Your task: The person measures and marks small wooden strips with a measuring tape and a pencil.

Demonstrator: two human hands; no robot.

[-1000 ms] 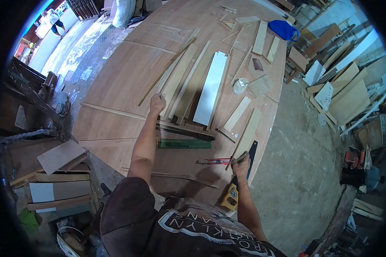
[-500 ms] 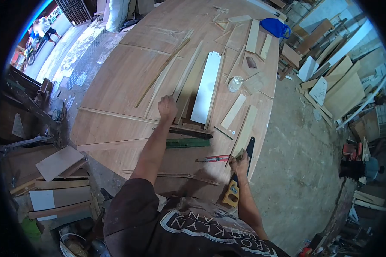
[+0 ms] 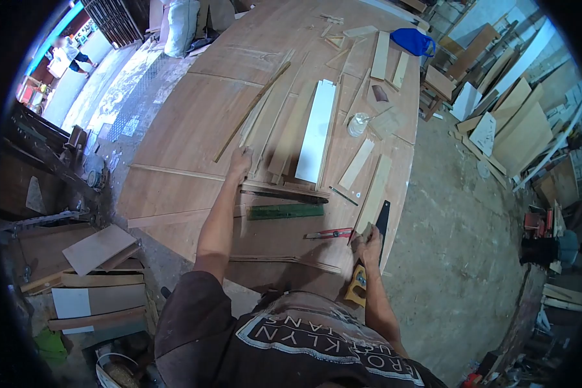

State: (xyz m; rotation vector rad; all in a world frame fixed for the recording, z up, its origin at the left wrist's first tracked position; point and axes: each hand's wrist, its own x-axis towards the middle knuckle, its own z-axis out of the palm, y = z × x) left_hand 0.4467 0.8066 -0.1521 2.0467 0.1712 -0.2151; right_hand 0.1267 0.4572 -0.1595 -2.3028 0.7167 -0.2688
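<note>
My left hand (image 3: pixel 240 163) is closed around the near end of a thin wooden strip (image 3: pixel 248 131) lying lengthwise on the plywood-topped table (image 3: pixel 174 139). A darker brown stick (image 3: pixel 252 111) lies just left of it. At the right, my right hand (image 3: pixel 370 247) has its fingers curled at the near end of a pale wooden strip (image 3: pixel 377 184). Beside that hand lies a handsaw with a yellow handle (image 3: pixel 356 286), its blade partly hidden. A red utility knife (image 3: pixel 330 233) is just left of the hand. Between the hands are a white board (image 3: pixel 317 132) and a green bar (image 3: pixel 286 211).
A clear jar (image 3: pixel 356 125) with a stick across it stands among the wood pieces. Farther back lies a blue bag (image 3: pixel 412 41). Boards lean at the right wall (image 3: pixel 520 129), and offcuts are stacked (image 3: pixel 99 302) at lower left. A person (image 3: pixel 73 55) is outside the doorway.
My left hand has moved left, shifting the thin strip toward the strip beside the brown stick. My right hand stays at the pale strip's end. The view has shifted slightly.
</note>
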